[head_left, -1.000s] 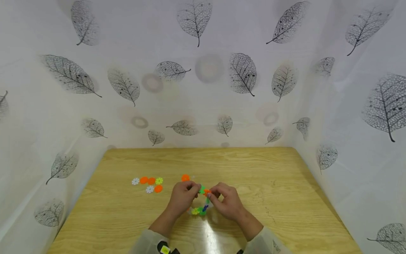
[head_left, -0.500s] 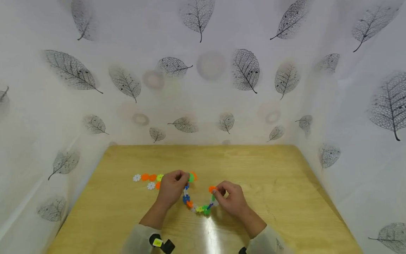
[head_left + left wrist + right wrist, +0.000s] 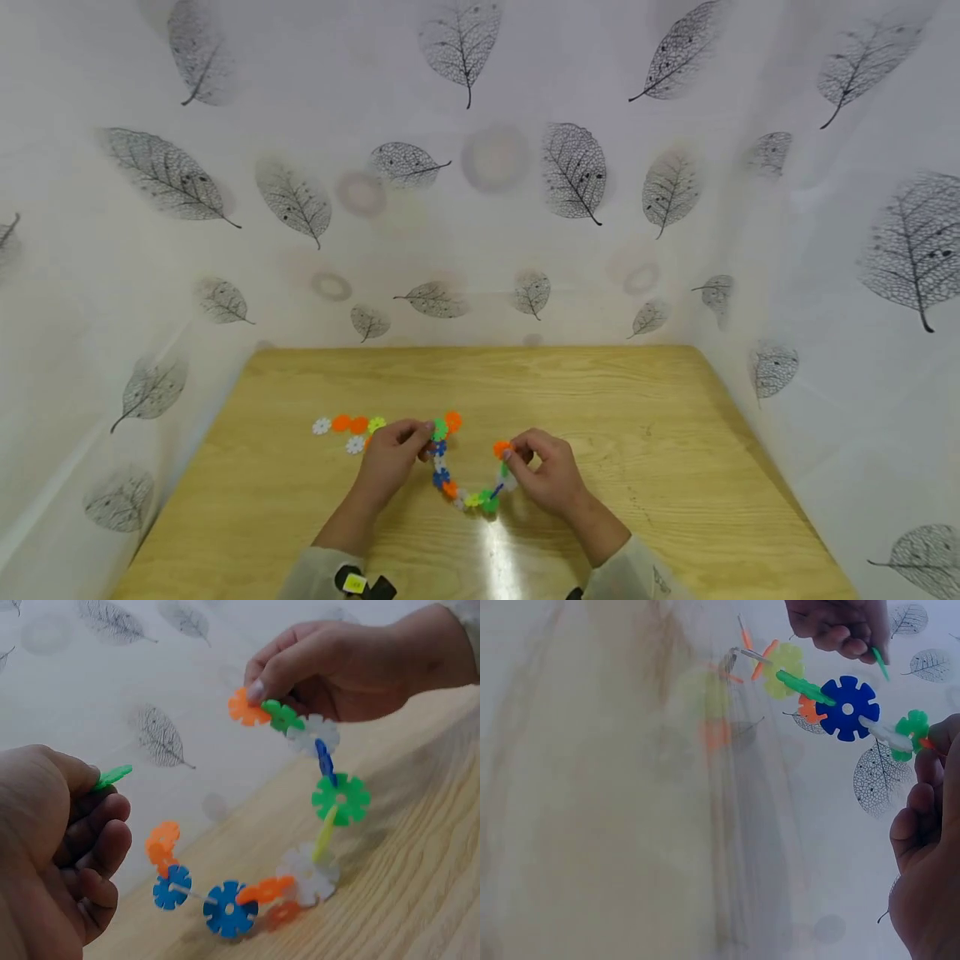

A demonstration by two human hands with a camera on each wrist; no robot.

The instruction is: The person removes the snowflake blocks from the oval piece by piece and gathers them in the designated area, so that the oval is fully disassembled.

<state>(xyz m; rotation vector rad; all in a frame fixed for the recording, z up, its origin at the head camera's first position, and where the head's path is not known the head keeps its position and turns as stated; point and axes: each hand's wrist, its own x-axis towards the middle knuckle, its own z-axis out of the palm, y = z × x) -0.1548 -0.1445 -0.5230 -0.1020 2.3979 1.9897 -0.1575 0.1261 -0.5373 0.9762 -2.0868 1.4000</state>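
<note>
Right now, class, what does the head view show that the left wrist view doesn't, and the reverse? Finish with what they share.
Only the head view: the loose discs beside the left hand, and the yellow tag at the left cuff.

Only the left wrist view: that hand's curled lower fingers, and a clear gap between its green disc and the chain.

Both: the hands, green disc, chain, right hand pinching an orange disc, table and leaf-print sheet.
</note>
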